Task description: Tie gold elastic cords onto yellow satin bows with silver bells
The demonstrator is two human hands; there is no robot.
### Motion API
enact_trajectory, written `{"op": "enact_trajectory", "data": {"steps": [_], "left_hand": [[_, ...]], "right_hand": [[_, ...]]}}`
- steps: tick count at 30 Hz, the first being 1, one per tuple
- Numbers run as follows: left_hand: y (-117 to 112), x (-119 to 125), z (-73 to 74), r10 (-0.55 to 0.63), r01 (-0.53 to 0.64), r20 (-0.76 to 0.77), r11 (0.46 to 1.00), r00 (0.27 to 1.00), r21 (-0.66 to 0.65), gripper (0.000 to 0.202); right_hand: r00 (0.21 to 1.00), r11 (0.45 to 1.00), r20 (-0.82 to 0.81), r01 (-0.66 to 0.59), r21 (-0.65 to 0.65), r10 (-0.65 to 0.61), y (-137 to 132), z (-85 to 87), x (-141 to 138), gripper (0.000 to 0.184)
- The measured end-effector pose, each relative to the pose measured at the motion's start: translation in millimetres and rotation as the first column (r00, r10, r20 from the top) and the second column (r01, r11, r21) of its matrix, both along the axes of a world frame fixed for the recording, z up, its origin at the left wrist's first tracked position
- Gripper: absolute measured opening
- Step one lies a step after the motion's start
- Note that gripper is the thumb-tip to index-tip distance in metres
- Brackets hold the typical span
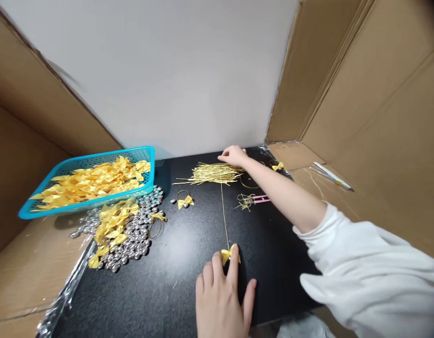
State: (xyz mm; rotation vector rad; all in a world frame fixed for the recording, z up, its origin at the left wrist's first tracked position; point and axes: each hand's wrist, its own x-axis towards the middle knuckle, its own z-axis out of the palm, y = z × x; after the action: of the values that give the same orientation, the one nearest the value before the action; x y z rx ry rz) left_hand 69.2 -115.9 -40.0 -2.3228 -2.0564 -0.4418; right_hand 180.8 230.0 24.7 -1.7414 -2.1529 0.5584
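My left hand [222, 295] lies palm down at the front of the black table, its fingers stretched out. Its index fingertip presses on a small yellow ribbon bow [226, 256]. A thin gold cord [223, 213] runs taut from this bow away from me, across a bundle of cut gold cords [215, 174]. At the far side of that bundle, my right hand [234, 155] has its fingers pinched together at the cord's far end. The exact grip is partly hidden by the hand.
At left, a blue basket [151, 171] holds many yellow bows. Silver beads [134, 244] and loose yellow bows [114, 223] lie beside it. A finished bow on a cord loop [185, 202], pink-handled scissors [262, 199] and a pen [333, 176] lie around. Cardboard walls [372, 89] flank the table.
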Motion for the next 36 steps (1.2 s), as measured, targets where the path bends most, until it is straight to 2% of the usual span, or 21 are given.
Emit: {"op": "enact_trajectory", "data": {"steps": [4,6,8,11,13,15,18,20,23,25,27,28,32,36], "left_hand": [[4,-8,6.8,-0.039,0.032,0.116,0.998,0.992,0.062,0.054],[10,-14,15.7,-0.077,0.059,0.178,0.992,0.981,0.108,0.05],[21,-21,27.2,-0.088,0.059,0.209,0.988,0.974,0.142,0.041],[43,-33,43.4,-0.122,0.081,0.2,0.976,0.972,0.204,0.031],[59,-39,50.2,-0.134,0.085,0.181,0.963,0.974,0.256,0.028],[74,-42,54.2,-0.122,0.065,0.182,0.954,0.976,0.292,0.023],[93,-42,59.9,-0.201,0.106,0.232,0.924,0.952,0.367,0.026],[102,-41,65.9,-0.259,0.125,0.267,0.892,0.928,0.434,0.031],[105,-41,75.3,-0.336,0.164,0.31,0.868,0.89,0.468,0.031],[102,-44,79.0,-0.362,0.193,0.304,0.862,0.881,0.469,0.021],[97,-50,80.3,-0.393,0.234,0.304,0.863,0.868,0.448,0.012],[95,-53,80.3,-0.403,0.25,0.323,0.871,0.856,0.423,0.013],[93,-64,81.8,-0.329,0.245,0.455,0.941,0.827,0.235,0.019],[102,-70,91.1,-0.29,0.286,0.392,0.956,0.873,0.07,0.024]], "right_hand": [[0.992,0.989,0.06,-0.117,0.09,0.112,-22,16.7,53,0.024],[0.974,0.976,0.102,-0.208,0.056,0.202,-44,14.5,74,0.019],[0.953,0.961,0.14,-0.275,0.018,0.27,-67,4.5,86,0.015],[0.947,0.958,0.156,-0.286,0.014,0.28,-92,-13.5,88,0.009],[0.956,0.964,0.135,-0.265,0.023,0.26,-99,-18.3,84,0.014],[0.965,0.968,0.084,-0.25,0.027,0.247,-106,-13.4,81,0.02],[0.952,0.952,-0.054,-0.304,-0.021,0.302,-124,9.8,75,0.023],[0.899,0.899,-0.177,-0.423,-0.114,0.401,-143,29.4,70,0.026],[0.783,0.765,-0.341,-0.605,-0.222,0.52,-171,52.3,60,0.029],[0.717,0.684,-0.448,-0.678,-0.27,0.534,-184,58.8,54,0.03],[0.683,0.651,-0.53,-0.703,-0.287,0.503,-190,58.5,50,0.029],[0.68,0.658,-0.55,-0.698,-0.283,0.485,-192,56.6,49,0.028],[0.736,0.757,-0.493,-0.618,-0.211,0.464,-196,45.6,47,0.02],[0.826,0.86,-0.347,-0.502,-0.095,0.444,-204,39.2,48,0.013]]}}
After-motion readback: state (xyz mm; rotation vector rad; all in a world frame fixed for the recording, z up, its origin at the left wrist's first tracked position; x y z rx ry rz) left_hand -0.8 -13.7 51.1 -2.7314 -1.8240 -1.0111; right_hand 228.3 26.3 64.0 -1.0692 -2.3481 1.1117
